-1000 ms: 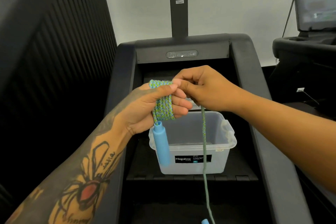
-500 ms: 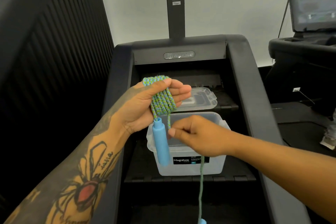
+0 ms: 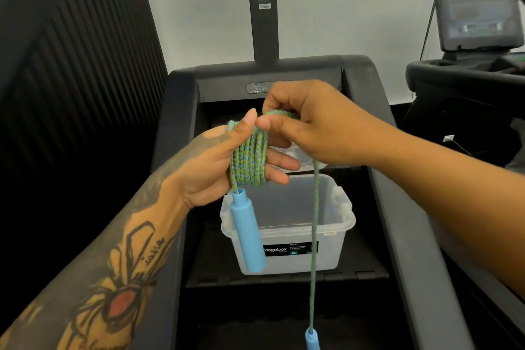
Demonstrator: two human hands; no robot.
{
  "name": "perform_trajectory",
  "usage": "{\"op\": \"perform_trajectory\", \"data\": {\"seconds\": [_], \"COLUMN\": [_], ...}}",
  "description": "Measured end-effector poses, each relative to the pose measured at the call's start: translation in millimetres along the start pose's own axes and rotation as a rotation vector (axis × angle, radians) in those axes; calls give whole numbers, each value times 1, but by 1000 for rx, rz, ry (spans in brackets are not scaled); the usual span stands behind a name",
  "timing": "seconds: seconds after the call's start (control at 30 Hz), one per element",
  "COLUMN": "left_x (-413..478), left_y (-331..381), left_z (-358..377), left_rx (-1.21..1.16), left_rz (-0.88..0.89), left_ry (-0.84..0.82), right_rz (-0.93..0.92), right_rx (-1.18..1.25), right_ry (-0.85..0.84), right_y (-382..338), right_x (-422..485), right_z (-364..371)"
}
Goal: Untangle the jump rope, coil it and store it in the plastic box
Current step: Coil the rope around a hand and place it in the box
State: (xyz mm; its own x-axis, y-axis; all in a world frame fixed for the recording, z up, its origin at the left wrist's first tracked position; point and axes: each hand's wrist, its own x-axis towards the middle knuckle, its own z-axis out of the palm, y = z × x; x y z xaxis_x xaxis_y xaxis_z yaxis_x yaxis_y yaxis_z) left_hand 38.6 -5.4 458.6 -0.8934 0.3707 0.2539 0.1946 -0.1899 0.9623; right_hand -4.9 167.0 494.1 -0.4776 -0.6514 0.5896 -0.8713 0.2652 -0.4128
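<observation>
- Head view: the left hand (image 3: 216,167) stands palm-up and serves as a spool; several turns of the braided green-and-blue jump rope (image 3: 250,159) lie side by side around its fingers (image 3: 279,163), which stay spread and slightly curled so the loops cannot slide off.
- The left thumb presses on the top of the coil, seemingly to pin the turns in place.
- One light-blue cylindrical plastic handle (image 3: 248,233) hangs straight down from the bottom of the coil, just in front of the box's left wall; it looks anchored there as the start of the winding.
- The right hand (image 3: 315,128) is above and just beside the coil, its fingers clamped on the rope, laying a fresh turn over the top of the left hand.
- From the right hand the loose length drops vertically to the second light-blue handle (image 3: 312,339) at the bottom edge of the frame, so some rope is judged left to wind.
- The translucent plastic storage box with a black label (image 3: 338,241) sits open on a black step of the dark exercise machine (image 3: 397,207), directly below the hands, handy for dropping the coil in.
- Nothing is visible inside the box; the rope is not yet stored.
- A clear lid (image 3: 301,158) lies behind the box, mostly hidden by the hands.
</observation>
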Motion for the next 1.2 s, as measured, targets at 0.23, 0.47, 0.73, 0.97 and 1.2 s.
{"op": "perform_trajectory", "data": {"seconds": [0.23,0.47,0.73,0.97,1.2], "left_x": [-4,-6,-1,7,14], "left_y": [1,1,0,0,-4], "left_z": [-1,3,0,-3,-11], "left_rx": [-18,-37,-112,-138,-139], "left_rz": [-12,-35,33,85,83], "left_ry": [32,86,69,142,219], "right_rz": [18,102,198,290,227], "right_rx": [184,443,562,396,240], "right_ry": [21,41,52,-107,-217], "right_y": [20,25,35,37,18], "right_x": [12,9,-3,-28,-42], "right_z": [15,30,50,73,61]}}
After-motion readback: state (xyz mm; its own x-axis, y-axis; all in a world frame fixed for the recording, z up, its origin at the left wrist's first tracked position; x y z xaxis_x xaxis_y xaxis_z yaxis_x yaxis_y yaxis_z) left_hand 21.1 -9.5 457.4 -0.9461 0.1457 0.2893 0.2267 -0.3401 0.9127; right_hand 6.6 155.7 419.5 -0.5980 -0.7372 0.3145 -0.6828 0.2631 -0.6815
